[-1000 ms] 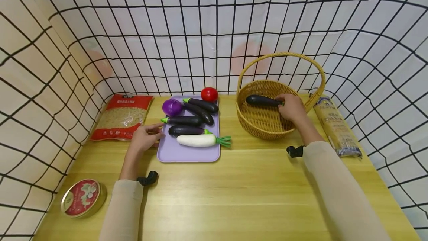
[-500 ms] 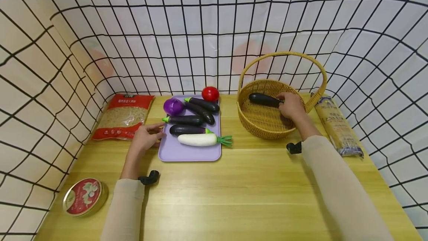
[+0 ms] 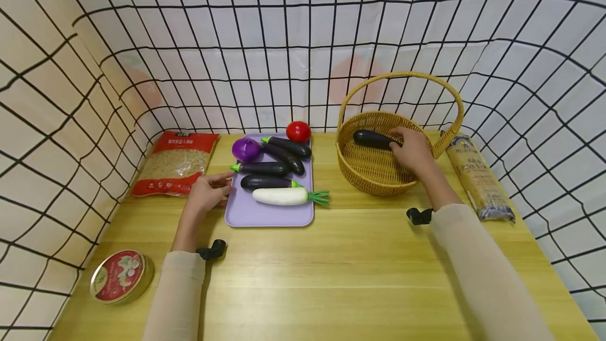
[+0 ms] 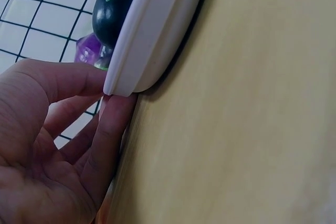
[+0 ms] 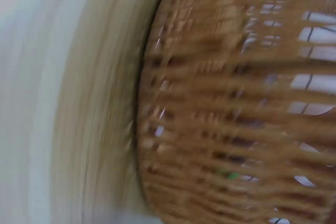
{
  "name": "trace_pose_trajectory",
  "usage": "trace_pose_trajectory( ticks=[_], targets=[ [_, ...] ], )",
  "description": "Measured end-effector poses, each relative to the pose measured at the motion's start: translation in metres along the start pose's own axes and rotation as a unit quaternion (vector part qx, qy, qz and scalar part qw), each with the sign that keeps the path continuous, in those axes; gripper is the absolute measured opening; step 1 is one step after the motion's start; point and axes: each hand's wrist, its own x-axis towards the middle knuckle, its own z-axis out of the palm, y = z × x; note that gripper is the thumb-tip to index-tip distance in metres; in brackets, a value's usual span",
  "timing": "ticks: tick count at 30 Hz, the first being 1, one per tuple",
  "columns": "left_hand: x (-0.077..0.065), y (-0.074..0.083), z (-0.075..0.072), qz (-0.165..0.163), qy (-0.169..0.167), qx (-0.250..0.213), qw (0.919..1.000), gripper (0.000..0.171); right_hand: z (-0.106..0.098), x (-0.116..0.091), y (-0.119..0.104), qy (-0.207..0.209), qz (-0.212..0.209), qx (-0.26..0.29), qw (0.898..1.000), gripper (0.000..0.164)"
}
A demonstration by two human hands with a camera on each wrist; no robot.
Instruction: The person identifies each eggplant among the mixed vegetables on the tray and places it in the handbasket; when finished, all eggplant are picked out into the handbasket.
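Observation:
My left hand (image 3: 205,193) pinches the left edge of a lilac tray (image 3: 270,218), thumb at the rim and fingers below, as the left wrist view shows. On the tray lie several dark eggplants (image 3: 262,169), a white radish (image 3: 279,197) with green tops, and a round purple vegetable (image 3: 246,149). A red tomato (image 3: 299,131) is at its far right corner. Inside the wicker basket (image 3: 369,186), my right hand (image 3: 413,151) holds one dark eggplant (image 3: 370,139) by its stem end. The right wrist view is blurred; basket weave hides that hand there.
A red bag of pasta (image 3: 175,164) lies left of the tray, and a round red-topped tin (image 3: 120,277) stands nearer on the left. Right of the basket lies a long yellow package (image 3: 478,178). Black wire grid (image 3: 310,46) encloses the back and sides.
My right wrist has dropped slightly while the fingers stay at the eggplant's end in the basket. The green stem is less visible now. My left hand stays on the tray edge.

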Motion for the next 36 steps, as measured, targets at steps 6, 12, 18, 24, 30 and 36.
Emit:
trace_pose_trajectory(
  ticks=[6,12,18,24,30,36],
  targets=[
    [0.000,0.000,0.000,0.005,-0.001,0.004,1.0000,0.048,-0.001,-0.028,-0.028,0.035,-0.030,0.052,0.998,0.040],
    [-0.001,0.001,0.001,0.007,-0.005,0.004,1.0000,0.048,0.009,-0.048,-0.054,0.049,-0.059,0.102,0.992,0.037],
    [-0.001,0.002,0.000,0.007,-0.006,0.001,1.0000,0.047,0.029,-0.063,-0.081,0.065,-0.120,0.130,0.982,0.036],
    [-0.001,0.001,0.000,0.006,-0.009,-0.001,0.9999,0.048,0.056,-0.075,-0.110,0.027,-0.159,0.155,0.975,0.037],
    [-0.003,0.002,-0.001,0.003,-0.009,0.000,1.0000,0.048,0.077,-0.077,-0.130,-0.052,-0.153,0.181,0.970,0.040],
    [-0.004,0.002,-0.001,0.004,-0.008,0.001,1.0000,0.048,0.095,-0.069,-0.140,-0.104,-0.141,0.196,0.965,0.043]
  ],
)
